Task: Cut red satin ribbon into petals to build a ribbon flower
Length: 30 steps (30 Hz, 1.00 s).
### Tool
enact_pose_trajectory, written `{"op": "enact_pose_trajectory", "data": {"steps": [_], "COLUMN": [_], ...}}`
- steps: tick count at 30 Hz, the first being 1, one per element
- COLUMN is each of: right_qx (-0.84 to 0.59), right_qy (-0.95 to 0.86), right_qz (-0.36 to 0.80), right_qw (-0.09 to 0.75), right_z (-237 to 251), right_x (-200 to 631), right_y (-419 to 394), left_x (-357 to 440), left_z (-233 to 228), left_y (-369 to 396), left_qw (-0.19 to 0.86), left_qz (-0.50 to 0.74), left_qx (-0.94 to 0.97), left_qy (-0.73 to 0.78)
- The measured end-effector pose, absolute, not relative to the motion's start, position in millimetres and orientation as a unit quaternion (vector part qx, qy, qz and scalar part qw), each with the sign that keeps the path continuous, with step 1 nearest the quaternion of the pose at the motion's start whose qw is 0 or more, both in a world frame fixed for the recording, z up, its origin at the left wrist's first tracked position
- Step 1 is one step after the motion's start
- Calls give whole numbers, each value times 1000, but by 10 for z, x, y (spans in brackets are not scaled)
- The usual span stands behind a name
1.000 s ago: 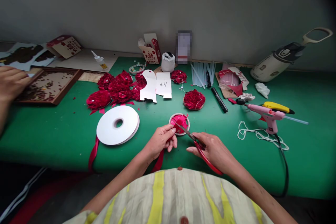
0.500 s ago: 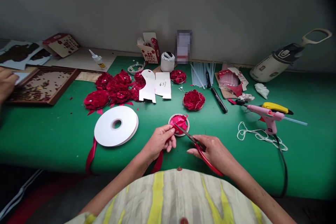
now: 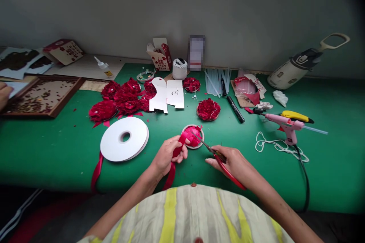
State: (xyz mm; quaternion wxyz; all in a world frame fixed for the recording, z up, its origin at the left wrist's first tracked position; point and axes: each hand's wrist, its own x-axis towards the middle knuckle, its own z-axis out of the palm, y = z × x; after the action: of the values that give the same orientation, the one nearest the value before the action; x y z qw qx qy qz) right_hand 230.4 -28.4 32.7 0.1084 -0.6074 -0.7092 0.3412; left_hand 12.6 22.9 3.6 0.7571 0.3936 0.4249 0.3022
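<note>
My left hand (image 3: 169,152) pinches a red ribbon (image 3: 179,146), whose end stands up above the fingers while the rest hangs toward the table edge. In my right hand (image 3: 229,161) is a pair of red-handled scissors (image 3: 224,167), blades pointing up and left over a round ring (image 3: 203,141) filled with red ribbon pieces (image 3: 194,136). The blade tips are close to the ribbon's end but not around it. To the left lies a large white ribbon spool (image 3: 112,140), a red ribbon trailing from it over the edge.
Several red ribbon flowers (image 3: 128,97) are grouped left of centre, and another flower (image 3: 208,109) lies beyond the ring. A pink glue gun (image 3: 288,125) with its cord, a yellow cutter (image 3: 296,115) and a white bottle (image 3: 289,72) are at right. Another person's hand (image 3: 3,97) is beside a wooden tray (image 3: 54,112).
My left hand has drawn slightly left and down, and more of the ribbon's end now shows above its fingers. The scissors have shifted slightly right. The view has moved a little.
</note>
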Motion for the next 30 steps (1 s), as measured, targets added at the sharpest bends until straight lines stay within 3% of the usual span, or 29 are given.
{"op": "enact_pose_trajectory", "data": {"steps": [9, 20, 30], "right_qx": [-585, -574, -583], "right_qy": [-707, -732, -734], "right_qz": [389, 360, 342], "right_qw": [82, 67, 73], "right_z": [448, 446, 427], "right_x": [2401, 2306, 2286], "right_y": [-336, -331, -355], "left_x": [126, 217, 220], "left_z": [93, 44, 79], "left_y": [263, 247, 225], "left_qw": [819, 806, 800], "left_qz": [287, 230, 280], "left_qx": [374, 360, 362], "left_qy": [328, 410, 388]}}
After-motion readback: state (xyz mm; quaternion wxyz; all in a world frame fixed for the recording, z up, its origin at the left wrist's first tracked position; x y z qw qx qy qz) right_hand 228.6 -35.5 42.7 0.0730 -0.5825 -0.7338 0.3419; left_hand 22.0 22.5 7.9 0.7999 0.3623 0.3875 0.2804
